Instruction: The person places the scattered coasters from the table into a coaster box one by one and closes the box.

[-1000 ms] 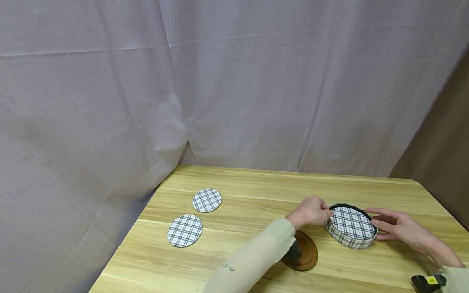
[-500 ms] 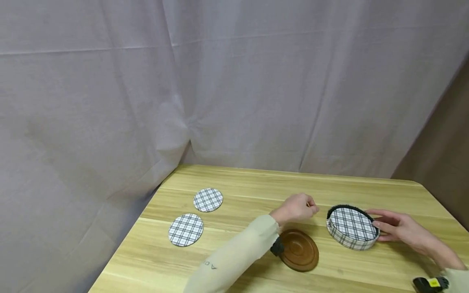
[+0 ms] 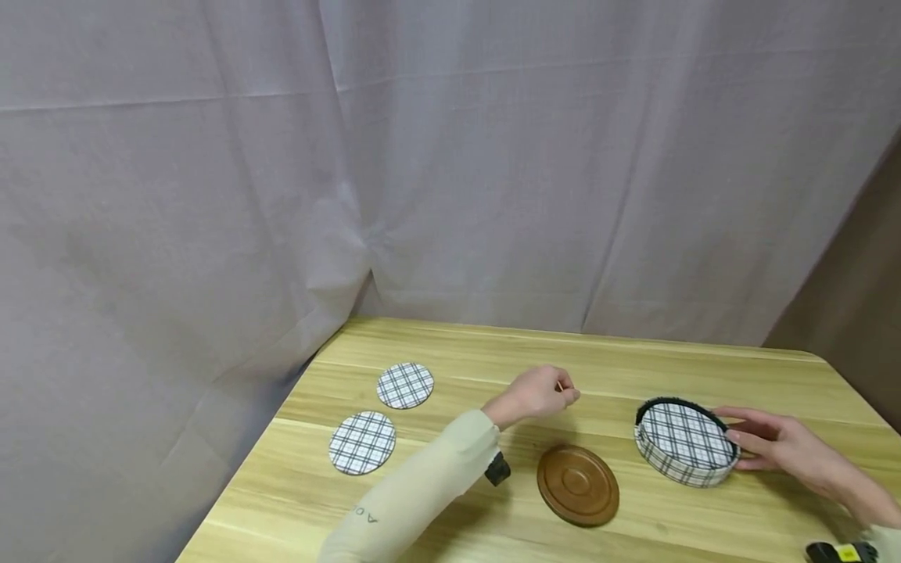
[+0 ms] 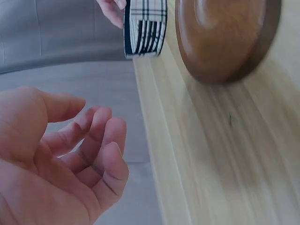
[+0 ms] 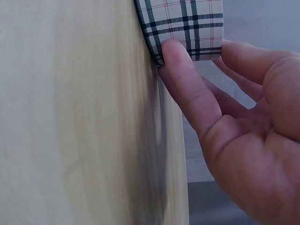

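My left hand (image 3: 538,391) hovers over the table left of the holder, fingers loosely curled. The left wrist view shows nothing within the left hand (image 4: 70,154). A round plaid coaster holder (image 3: 672,467) with a black inner rim stands at the right. On top in it lies a plaid coaster (image 3: 686,434), and a gap in its wall shows several stacked edges in the left wrist view. My right hand (image 3: 791,453) holds the holder's right side, thumb at the rim and fingers against the wall (image 5: 197,28). The far fingertips are partly hidden.
A brown round wooden disc (image 3: 577,485) with raised rings lies between the hands, nearer the front. Two plaid coasters, one farther back (image 3: 405,385) and one nearer (image 3: 362,442), lie flat at the left of the wooden table (image 3: 493,344). Grey cloth (image 3: 479,195) hangs behind.
My left hand has come away from the holder's left rim and moved left, past the brown disc, uncovering it. The right hand stays at the holder.
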`<state>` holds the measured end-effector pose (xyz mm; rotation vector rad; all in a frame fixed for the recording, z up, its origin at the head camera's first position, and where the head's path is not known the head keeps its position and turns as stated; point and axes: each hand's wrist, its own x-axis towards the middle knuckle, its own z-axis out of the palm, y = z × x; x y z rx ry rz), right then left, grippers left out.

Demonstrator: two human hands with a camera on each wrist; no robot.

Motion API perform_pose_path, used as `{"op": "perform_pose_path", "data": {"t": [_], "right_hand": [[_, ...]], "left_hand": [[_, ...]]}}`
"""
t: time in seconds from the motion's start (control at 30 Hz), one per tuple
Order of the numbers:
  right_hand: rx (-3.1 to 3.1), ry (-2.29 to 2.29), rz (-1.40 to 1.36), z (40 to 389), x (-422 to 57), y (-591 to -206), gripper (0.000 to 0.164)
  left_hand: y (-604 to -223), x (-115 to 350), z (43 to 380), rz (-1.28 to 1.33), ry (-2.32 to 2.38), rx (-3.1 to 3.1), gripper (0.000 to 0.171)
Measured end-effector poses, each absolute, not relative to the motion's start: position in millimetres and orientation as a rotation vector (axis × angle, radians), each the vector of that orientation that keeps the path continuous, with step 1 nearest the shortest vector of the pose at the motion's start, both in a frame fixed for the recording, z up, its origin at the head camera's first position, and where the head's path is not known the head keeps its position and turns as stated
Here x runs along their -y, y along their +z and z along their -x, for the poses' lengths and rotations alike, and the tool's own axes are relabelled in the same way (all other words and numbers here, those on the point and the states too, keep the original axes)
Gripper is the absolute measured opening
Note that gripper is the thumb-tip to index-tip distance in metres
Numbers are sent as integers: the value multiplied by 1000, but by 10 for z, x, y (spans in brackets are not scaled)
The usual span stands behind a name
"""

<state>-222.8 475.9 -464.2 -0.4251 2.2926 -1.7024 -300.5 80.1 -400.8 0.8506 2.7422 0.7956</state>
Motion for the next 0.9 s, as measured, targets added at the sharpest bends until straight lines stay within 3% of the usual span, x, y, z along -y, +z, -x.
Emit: {"op": "perform_pose_path", "data": {"t": [0.9], "right_hand": [[-2216, -1730, 464, 2250, -4742, -4705, 47]], "left_hand": [[-4028, 234, 3190, -806, 680, -2837, 18]]}}
